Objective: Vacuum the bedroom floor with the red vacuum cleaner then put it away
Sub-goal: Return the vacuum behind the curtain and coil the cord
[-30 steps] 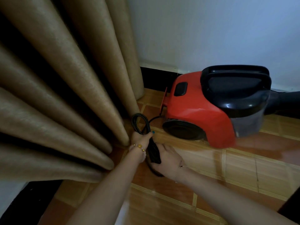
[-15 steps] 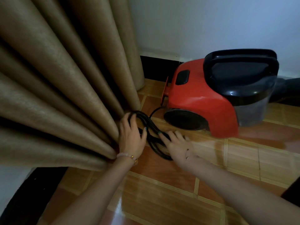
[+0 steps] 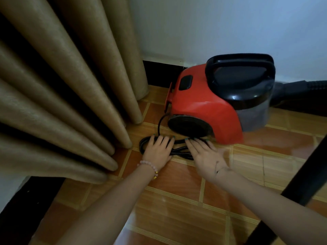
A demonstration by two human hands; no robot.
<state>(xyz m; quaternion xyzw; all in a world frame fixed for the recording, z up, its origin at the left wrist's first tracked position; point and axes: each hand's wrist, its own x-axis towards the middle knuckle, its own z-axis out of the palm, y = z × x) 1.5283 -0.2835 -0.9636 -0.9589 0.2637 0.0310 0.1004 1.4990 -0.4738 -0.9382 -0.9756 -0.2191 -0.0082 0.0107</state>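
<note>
Lying flat with fingers straight, the left grip [image 3: 158, 151] and right grip [image 3: 206, 154] press a coiled black power cord [image 3: 179, 151] onto glossy orange floor tiles [image 3: 177, 200], just before the rounded red vacuum cleaner [image 3: 200, 106] beside pleated tan curtains [image 3: 62, 85].

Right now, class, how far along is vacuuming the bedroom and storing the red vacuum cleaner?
Done: the red plastic vacuum cleaner is parked by the wall, its black power cord looped on the orange tiled floor. In hand: the left hand and right hand lie flat on the loops. Left: perhaps tucking the cord away; final storage spot unclear.
</note>
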